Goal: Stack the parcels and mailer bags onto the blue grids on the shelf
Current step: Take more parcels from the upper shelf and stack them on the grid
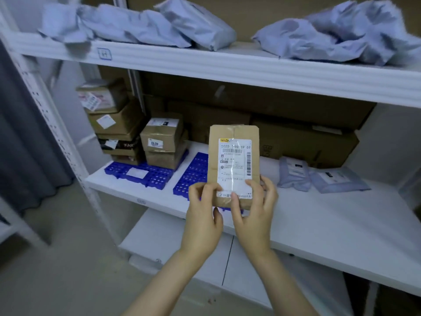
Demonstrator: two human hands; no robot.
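A flat brown cardboard parcel (234, 160) with a white shipping label stands upright in both hands, above the middle shelf's front. My left hand (204, 213) grips its lower left corner; my right hand (254, 210) grips its lower right edge. Behind the parcel lies a blue grid (193, 172), partly hidden by it. A second blue grid (139, 174) to the left carries two stacks of brown boxes (118, 124) (163, 140). Two grey mailer bags (293, 173) (339, 179) lie flat on the shelf to the right.
The white middle shelf (319, 220) has large brown cartons (303, 142) along its back. The top shelf (205, 62) holds several crumpled grey mailer bags (136, 26). A white upright post (57, 133) and a dark curtain (20, 133) stand at left.
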